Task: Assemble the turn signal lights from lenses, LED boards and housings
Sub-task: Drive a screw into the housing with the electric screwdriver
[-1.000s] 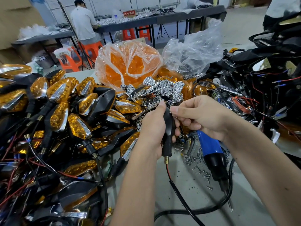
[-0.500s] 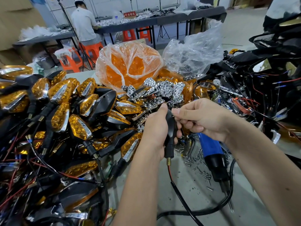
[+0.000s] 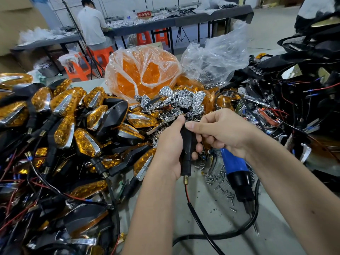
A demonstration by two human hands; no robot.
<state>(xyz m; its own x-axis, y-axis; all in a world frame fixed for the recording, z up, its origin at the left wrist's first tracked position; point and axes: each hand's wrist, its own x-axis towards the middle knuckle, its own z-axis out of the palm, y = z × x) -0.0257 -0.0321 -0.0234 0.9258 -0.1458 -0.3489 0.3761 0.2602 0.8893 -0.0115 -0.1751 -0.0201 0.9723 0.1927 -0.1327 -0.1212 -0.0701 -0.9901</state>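
Little has changed over the last second: the left hand [image 3: 170, 144] still grips the black housing [image 3: 186, 144] upright above the desk [image 3: 211, 208], and the right hand [image 3: 220, 133] still pinches at its top edge, so the fitting is probably unfinished; the screwdriver [image 3: 237, 173] lies unused

Blue electric screwdriver [image 3: 234, 168] on table; loose screws [image 3: 223, 186] around; distant person [image 3: 92, 24], possibly seated.
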